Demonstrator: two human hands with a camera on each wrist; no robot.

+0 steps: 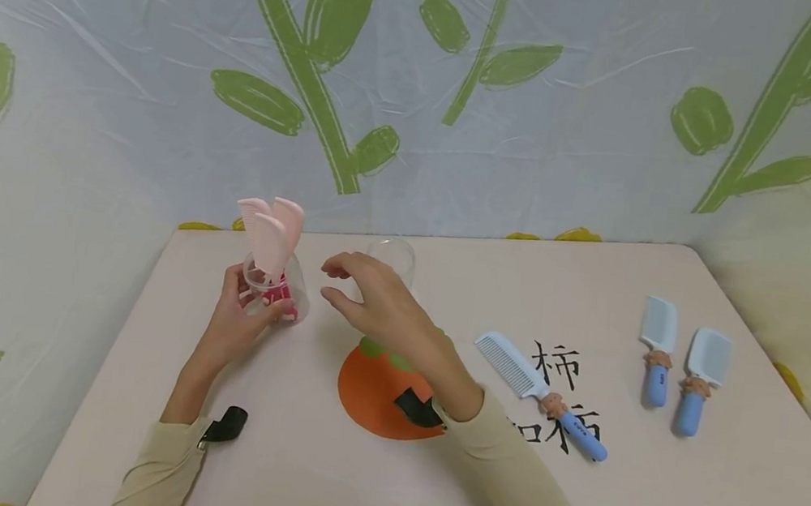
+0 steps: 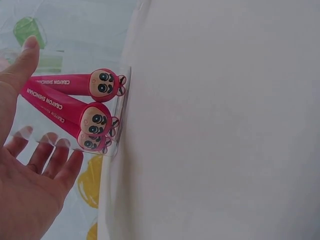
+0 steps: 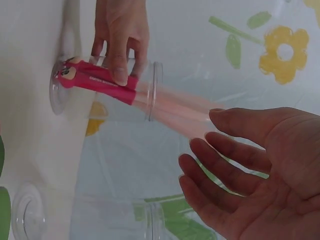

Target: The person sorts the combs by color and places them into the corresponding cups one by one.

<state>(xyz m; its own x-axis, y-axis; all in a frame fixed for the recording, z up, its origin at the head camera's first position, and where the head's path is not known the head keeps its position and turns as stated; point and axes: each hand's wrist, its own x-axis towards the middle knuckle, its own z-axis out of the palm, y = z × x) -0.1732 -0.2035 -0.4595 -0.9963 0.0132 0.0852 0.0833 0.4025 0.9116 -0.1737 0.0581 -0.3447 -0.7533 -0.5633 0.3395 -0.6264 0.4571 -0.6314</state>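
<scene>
My left hand (image 1: pixel 240 327) grips a clear plastic jar (image 1: pixel 301 304) at the table's back left, thumb on one side and fingers on the other. Three pink combs (image 1: pixel 271 242) stand in it, teeth ends up and leaning out over the rim. Their dark pink handles (image 2: pixel 60 100), with cartoon faces at the ends, rest at the jar's bottom in the left wrist view. My right hand (image 1: pixel 382 304) hovers just right of the jar, fingers loosely bent and holding nothing. Behind it stands a second clear jar (image 1: pixel 401 259), partly hidden by that hand.
A light blue comb (image 1: pixel 512 365) with a blue handle lies right of my right forearm. Farther right lie two blue hairbrushes (image 1: pixel 659 330), side by side. The tablecloth (image 1: pixel 298 454) carries a printed orange persimmon (image 1: pixel 370 396) and black characters. A flowered curtain (image 1: pixel 532 159) rises behind the table.
</scene>
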